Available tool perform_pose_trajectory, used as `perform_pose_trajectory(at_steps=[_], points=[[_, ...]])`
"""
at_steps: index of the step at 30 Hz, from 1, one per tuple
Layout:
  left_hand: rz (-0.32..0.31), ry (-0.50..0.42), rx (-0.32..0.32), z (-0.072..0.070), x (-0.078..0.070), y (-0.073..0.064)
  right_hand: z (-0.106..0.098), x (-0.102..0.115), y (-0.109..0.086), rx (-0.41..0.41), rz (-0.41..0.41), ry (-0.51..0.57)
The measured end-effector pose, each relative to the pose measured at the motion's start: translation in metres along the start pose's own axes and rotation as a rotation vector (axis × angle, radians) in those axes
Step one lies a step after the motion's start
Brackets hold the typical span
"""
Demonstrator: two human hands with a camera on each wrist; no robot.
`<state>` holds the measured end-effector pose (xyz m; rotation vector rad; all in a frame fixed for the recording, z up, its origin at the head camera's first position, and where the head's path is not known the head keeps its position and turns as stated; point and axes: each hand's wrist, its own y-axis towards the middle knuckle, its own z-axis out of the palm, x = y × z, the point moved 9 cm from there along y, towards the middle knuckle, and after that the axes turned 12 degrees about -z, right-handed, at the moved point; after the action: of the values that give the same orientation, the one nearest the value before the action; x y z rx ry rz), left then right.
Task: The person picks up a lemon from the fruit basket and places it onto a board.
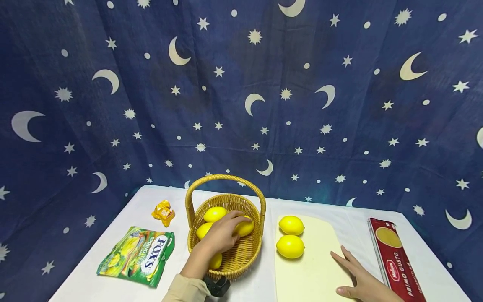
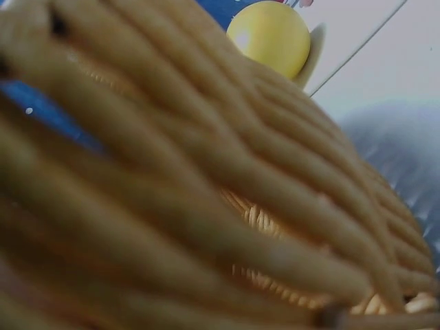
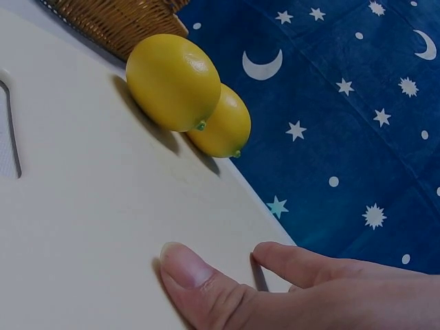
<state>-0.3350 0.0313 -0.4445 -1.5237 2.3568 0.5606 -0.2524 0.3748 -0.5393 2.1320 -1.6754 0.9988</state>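
Observation:
Inside the wicker basket (image 1: 241,256) my left hand (image 1: 222,231) reaches down, its fingers curled over a lemon (image 1: 245,227) on the right side. Other lemons (image 1: 215,214) lie in the basket to the left of and under that hand. The left wrist view is mostly filled by blurred wicker weave (image 2: 206,172), which hides the hand there. On a cream cutting board (image 1: 309,277) two lemons (image 1: 290,246) sit one behind the other. My right hand (image 1: 360,279) is spread at the board's right edge, thumb and fingers extended, holding nothing.
A green Fox's candy bag (image 1: 137,256) lies left of the basket, with a small orange-yellow wrapped item (image 1: 164,212) behind it. At the far right is a red spaghetti pack (image 1: 396,260). The basket's tall handle (image 1: 226,178) arches above it. A starry blue cloth (image 1: 241,105) hangs behind the table.

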Motion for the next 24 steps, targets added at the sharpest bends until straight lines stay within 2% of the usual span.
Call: perform_pose_trajectory(at_steps=[4, 8, 15, 24], points=[[-0.01, -0.045, 0.013, 0.0004, 0.0, 0.0008, -0.0006, -0.0009, -0.0013, -0.008, 0.033, 0.007], [-0.016, -0.067, -0.001, -0.0024, 0.0005, 0.0015, -0.0008, -0.0006, -0.0015, -0.017, 0.044, 0.004], [-0.046, -0.066, 0.016, -0.0018, 0.0027, 0.0014, -0.0015, 0.0023, -0.002, -0.023, 0.014, 0.025], [-0.077, -0.095, 0.036, -0.0004, 0.0054, 0.0017, -0.001, 0.0014, -0.001, -0.018, 0.017, 0.012]])
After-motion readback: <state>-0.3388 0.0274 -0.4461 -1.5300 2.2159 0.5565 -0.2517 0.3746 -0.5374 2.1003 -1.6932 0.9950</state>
